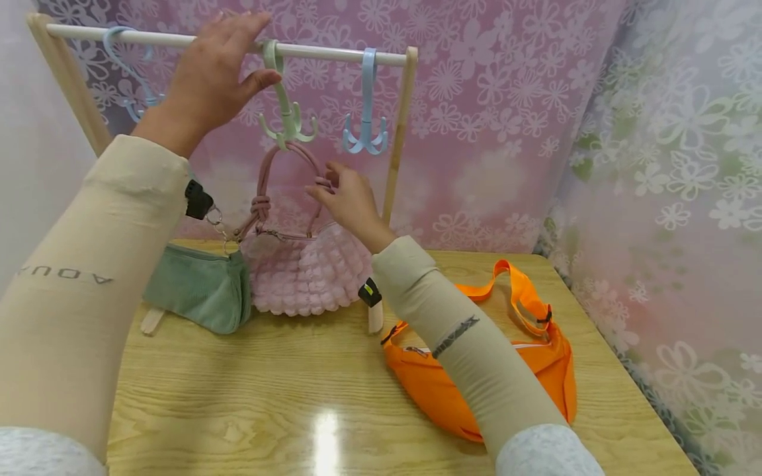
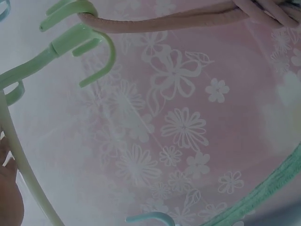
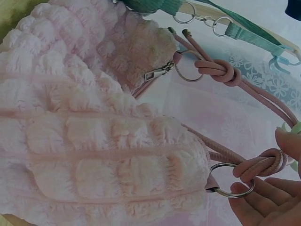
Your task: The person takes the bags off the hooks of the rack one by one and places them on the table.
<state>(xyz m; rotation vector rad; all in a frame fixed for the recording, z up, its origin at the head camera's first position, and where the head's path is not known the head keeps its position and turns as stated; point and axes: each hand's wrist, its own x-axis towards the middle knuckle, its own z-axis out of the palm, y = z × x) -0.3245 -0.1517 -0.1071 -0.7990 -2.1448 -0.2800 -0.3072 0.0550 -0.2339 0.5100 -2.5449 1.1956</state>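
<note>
hands, left [image 1: 208,79] and right [image 1: 354,201], loose-fingered at partly hidden rail [image 1: 333,52] and pink handle [image 1: 260,206] respectively

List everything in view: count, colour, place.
table: one, pale wood, lower view
rack: one, white rod, wooden posts, on table
blue hangers: two, light blue, toward rod's ends
green hanger: one, pale green, mid-rod
pink bag: one, pink, hooked on green hanger
green bag: one, green, left of pink bag
orange bag: one, orange, table's right side
floral sheeting: count unclear, pink and whitish, behind and right
sleeves: two, beige, foreground
black devices: two, mostly black, by sleeve cuffs
left hand: one, at rod
right hand: one, by pink bag's strap
</note>
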